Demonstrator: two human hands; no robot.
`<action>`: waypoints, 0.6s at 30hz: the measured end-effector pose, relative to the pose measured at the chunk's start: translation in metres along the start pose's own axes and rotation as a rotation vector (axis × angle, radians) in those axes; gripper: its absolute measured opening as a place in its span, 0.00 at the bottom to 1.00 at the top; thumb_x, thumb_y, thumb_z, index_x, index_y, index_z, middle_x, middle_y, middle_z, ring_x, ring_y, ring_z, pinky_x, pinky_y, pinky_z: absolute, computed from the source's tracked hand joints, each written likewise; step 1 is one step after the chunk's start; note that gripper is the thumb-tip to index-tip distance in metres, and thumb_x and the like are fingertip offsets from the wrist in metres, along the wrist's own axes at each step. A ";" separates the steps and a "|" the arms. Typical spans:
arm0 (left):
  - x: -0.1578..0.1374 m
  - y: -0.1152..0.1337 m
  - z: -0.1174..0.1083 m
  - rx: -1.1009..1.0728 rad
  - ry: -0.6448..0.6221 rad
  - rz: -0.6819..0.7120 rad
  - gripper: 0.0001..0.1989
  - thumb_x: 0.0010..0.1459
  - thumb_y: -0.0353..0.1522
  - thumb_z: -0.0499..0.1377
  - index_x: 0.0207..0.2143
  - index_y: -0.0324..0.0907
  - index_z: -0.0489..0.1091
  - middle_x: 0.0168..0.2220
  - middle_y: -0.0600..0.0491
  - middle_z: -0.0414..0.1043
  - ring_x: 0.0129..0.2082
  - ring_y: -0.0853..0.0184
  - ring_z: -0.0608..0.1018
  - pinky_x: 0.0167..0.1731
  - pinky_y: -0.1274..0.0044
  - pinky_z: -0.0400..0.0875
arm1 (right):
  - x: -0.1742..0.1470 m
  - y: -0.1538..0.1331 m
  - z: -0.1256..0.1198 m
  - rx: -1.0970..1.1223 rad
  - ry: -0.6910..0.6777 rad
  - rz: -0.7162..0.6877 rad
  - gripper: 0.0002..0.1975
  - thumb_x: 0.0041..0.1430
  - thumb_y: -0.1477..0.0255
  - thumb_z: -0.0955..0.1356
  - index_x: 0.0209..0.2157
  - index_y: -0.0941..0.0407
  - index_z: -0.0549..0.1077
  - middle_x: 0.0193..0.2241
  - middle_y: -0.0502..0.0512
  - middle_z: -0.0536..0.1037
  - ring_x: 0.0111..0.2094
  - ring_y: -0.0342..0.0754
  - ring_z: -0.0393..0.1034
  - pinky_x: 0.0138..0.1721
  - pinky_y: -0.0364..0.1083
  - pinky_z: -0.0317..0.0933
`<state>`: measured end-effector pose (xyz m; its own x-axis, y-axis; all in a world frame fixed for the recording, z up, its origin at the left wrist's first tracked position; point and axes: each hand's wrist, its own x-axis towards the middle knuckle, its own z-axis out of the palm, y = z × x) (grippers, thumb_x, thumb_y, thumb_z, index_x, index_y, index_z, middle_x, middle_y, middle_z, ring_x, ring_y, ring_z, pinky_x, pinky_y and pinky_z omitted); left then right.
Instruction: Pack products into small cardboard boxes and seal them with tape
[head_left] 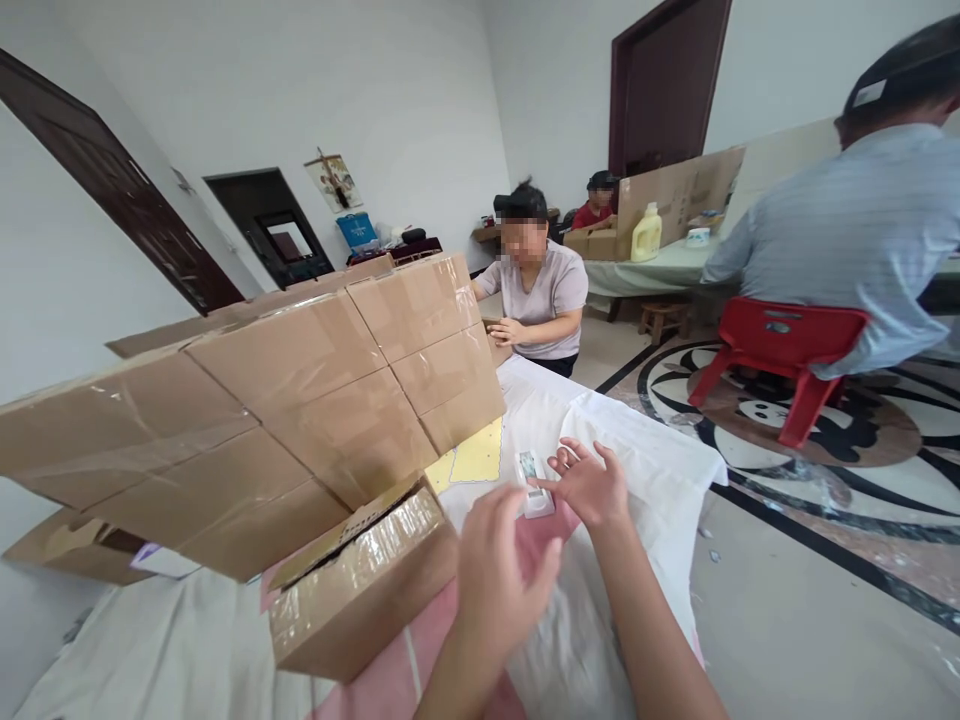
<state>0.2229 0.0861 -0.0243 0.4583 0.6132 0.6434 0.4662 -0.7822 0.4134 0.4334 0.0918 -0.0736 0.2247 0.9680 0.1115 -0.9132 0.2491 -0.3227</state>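
Note:
My left hand [501, 565] is raised over the table, slightly blurred, with the thumb apart from the fingers and nothing visible in it. To its right, my right hand [589, 485] is turned palm inward, its fingers spread and holding nothing that I can see. Just beyond both hands lies a small flat white package [537, 503] with a greenish printed part, partly covered by the fingertips. Whether a finger touches it I cannot tell. A taped cardboard box [375, 585] with a slightly raised top flap stands to the left of my left hand.
A wall of stacked cardboard boxes [300, 400] runs along the left. Yellow sheets [478, 455] lie at its foot on the white cloth [622, 430]. Across the table sits a person [544, 285]; another person [847, 240] sits on a red chair [799, 335] at right.

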 end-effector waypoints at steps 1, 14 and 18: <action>0.006 -0.004 0.020 0.007 -0.096 0.010 0.36 0.56 0.38 0.67 0.65 0.46 0.61 0.66 0.41 0.61 0.64 0.49 0.67 0.58 0.55 0.70 | -0.001 0.000 0.000 0.004 -0.012 -0.005 0.15 0.58 0.60 0.67 0.40 0.54 0.78 0.28 0.53 0.75 0.35 0.52 0.71 0.43 0.62 0.72; 0.016 -0.078 0.125 -0.369 -0.309 -0.079 0.48 0.55 0.33 0.65 0.71 0.48 0.41 0.73 0.43 0.47 0.74 0.51 0.44 0.70 0.54 0.51 | -0.009 0.008 0.015 -0.104 0.016 -0.133 0.25 0.57 0.46 0.66 0.45 0.49 0.77 0.27 0.49 0.68 0.31 0.49 0.65 0.54 0.67 0.66; 0.015 -0.076 0.125 -0.352 -0.290 -0.064 0.47 0.56 0.34 0.64 0.71 0.46 0.41 0.72 0.42 0.49 0.74 0.51 0.45 0.70 0.55 0.52 | -0.010 0.008 0.015 -0.125 0.046 -0.122 0.23 0.59 0.47 0.65 0.43 0.49 0.77 0.27 0.49 0.68 0.32 0.50 0.65 0.56 0.69 0.63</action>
<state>0.2887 0.1687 -0.1262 0.6531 0.6277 0.4236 0.2379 -0.7011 0.6722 0.4188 0.0838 -0.0632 0.3488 0.9301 0.1150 -0.8295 0.3635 -0.4241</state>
